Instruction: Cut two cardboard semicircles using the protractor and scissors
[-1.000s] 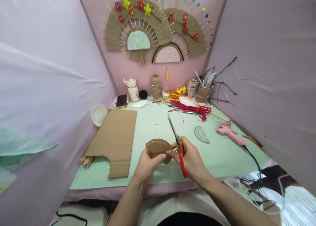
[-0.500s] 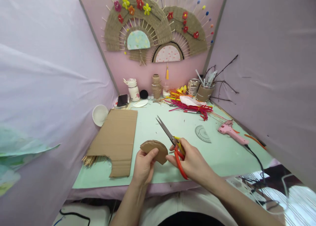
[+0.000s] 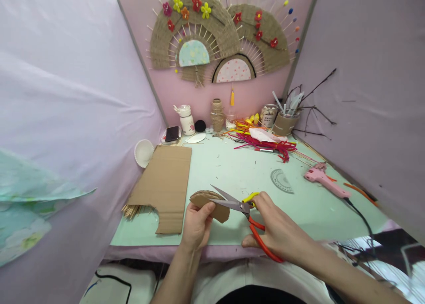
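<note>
My left hand (image 3: pixel 197 224) pinches a rounded piece of brown cardboard (image 3: pixel 221 213), thumb on its face and fingers behind. The piece has a curved upper edge that looks layered. In my right hand (image 3: pixel 280 226) are scissors (image 3: pixel 244 206) with one yellow and one red handle. Their blades are spread and point left, the lower one crossing in front of the cardboard piece near my left thumb. Left of my hands lies a larger cardboard sheet (image 3: pixel 169 171) with a curved notch cut from its lower edge, on top of thin wooden sticks (image 3: pixel 132 211).
A clear protractor (image 3: pixel 282 181) and a pink glue gun (image 3: pixel 327 182) with a black cord lie to the right. Red and orange pipe cleaners (image 3: pixel 265 144), a twine spool (image 3: pixel 217 114) and a white bottle (image 3: pixel 186 120) line the back. A white cup (image 3: pixel 144 153) stands left.
The scissors have opened and swung left and level, bringing their blades over the cardboard piece. My left hand keeps its hold. The whole view has shifted slightly.
</note>
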Motion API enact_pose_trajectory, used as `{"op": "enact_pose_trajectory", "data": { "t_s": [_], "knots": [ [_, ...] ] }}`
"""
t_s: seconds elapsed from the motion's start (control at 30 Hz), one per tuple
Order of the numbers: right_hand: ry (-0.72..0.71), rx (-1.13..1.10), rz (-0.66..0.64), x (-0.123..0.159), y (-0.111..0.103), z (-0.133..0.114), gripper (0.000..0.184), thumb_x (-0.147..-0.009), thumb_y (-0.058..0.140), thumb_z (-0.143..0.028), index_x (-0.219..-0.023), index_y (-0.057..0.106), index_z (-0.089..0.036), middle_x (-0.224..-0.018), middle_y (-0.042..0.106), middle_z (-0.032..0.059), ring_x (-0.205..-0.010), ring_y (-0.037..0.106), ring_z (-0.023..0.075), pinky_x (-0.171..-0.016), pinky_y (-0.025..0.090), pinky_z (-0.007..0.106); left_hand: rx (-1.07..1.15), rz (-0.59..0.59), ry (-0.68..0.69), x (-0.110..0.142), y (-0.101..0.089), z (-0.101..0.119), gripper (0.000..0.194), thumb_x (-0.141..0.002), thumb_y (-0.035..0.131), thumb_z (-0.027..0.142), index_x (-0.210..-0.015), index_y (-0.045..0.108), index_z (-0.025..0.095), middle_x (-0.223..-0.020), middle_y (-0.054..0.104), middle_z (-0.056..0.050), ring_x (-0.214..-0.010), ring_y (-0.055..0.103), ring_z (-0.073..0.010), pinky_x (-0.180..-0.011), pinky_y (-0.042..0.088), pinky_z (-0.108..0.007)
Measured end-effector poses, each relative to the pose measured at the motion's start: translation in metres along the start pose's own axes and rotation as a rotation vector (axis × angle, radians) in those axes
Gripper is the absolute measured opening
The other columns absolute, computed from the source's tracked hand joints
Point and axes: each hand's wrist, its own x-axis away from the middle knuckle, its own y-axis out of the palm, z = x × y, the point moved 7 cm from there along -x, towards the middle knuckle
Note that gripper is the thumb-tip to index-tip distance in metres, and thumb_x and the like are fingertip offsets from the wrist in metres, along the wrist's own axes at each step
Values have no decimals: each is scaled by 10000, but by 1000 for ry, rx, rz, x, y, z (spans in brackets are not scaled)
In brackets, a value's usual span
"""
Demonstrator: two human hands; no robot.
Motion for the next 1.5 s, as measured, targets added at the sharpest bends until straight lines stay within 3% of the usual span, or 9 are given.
{"op": "enact_pose_trajectory", "data": {
  "t_s": [0.2,0.37,0.63,0.8,1.03,1.23,1.5],
  "knots": [
    [-20,51,-26,2,1,1,384,-714,740,-386,-948,481,-225,-984,510,37,-828,548,211,-680,454,324,-9,-20,-30,2,1,-4,304,-519,888,237,-777,741,168,-768,746,-37,-709,675,-143,-672,531,-233],
    [-52,234,-5,8,5,5,299,-825,641,-475,-853,484,-222,-873,535,15,-709,578,198,-602,422,312,-21,-40,-60,6,7,-7,293,-527,883,232,-775,743,162,-770,745,-44,-714,671,-154,-689,530,-255],
    [-148,550,113,17,1,7,403,-901,475,-595,-762,497,-218,-753,560,11,-519,603,199,-473,332,300,-18,-67,-117,13,14,-8,267,-555,876,207,-787,751,168,-787,752,-31,-731,669,-129,-697,518,-216],
    [-195,516,127,20,-4,8,412,-935,420,-560,-717,478,-216,-700,569,15,-491,600,187,-465,348,290,-24,-73,-150,14,17,-10,259,-553,879,211,-774,753,161,-766,749,-31,-710,662,-129,-678,512,-219],
    [-132,421,54,21,-8,11,336,-914,481,-484,-708,457,-220,-724,582,15,-557,603,173,-510,405,280,-55,-81,-166,15,19,-12,269,-531,886,224,-757,754,160,-760,744,-28,-709,648,-131,-681,497,-225],
    [-100,478,30,22,-13,6,268,-853,563,-484,-820,512,-224,-816,588,16,-616,626,210,-505,417,302,-210,-195,-158,21,26,-14,218,-582,854,240,-759,762,151,-735,740,-39,-682,630,-142,-666,481,-239],
    [-251,531,145,29,-13,3,317,-893,520,-496,-741,520,-217,-714,573,5,-511,619,195,-457,370,289,-243,-223,-166,21,27,-16,234,-583,855,269,-769,766,158,-757,749,-46,-697,642,-161,-680,490,-257]
  ]
}}
